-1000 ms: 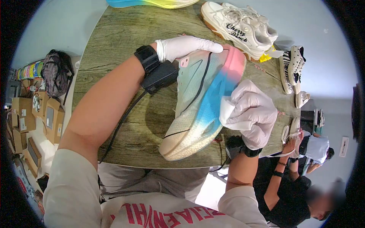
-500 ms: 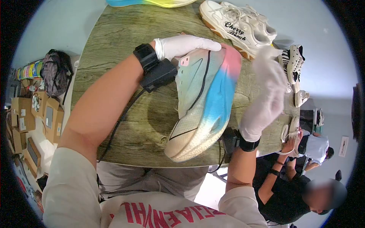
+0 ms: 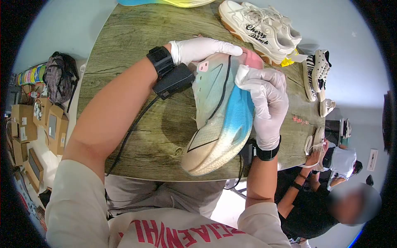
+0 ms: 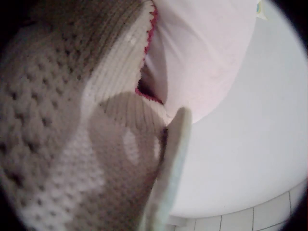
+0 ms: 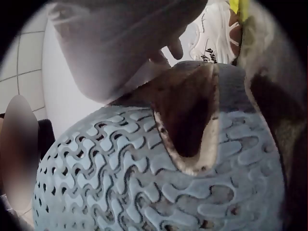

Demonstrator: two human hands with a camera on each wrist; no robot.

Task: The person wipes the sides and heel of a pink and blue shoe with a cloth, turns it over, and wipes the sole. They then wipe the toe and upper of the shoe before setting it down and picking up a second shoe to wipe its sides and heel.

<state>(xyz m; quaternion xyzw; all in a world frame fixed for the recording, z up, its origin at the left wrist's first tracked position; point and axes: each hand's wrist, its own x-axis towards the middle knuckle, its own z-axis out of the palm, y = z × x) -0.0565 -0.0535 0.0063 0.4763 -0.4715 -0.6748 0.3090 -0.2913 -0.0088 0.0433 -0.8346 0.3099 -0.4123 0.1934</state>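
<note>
A pastel running shoe [image 3: 211, 99] with a blue and pink midsole is held up on its side over the table, toe toward the body. My white-gloved left hand [image 3: 204, 48] grips it at the collar and heel end, thumb along the outside; the other fingers are hidden. With a white wipe [image 3: 244, 76] pinched in its fingers, my gloved right hand [image 3: 269, 99] touches the midsole near the pink heel. The knit upper [image 4: 48, 120] fills much of the left wrist view. Close up in the right wrist view are the wavy tread [image 5: 110, 178] and the glove [image 5: 125, 43].
White chunky sneakers [image 3: 256, 31] stand at the far right of the wooden table [image 3: 124, 45], with patterned slip-ons [image 3: 318, 74] beyond. Another bright sole [image 3: 165, 3] lies at the far edge. A person in black [image 3: 310, 211] works at the right. A cable [image 3: 132, 136] trails from my left wrist.
My right hand left the blue midsole, swung away to the right in a blur, and is back on the shoe higher up, near the heel. The shoe's toe has shifted slightly right.
</note>
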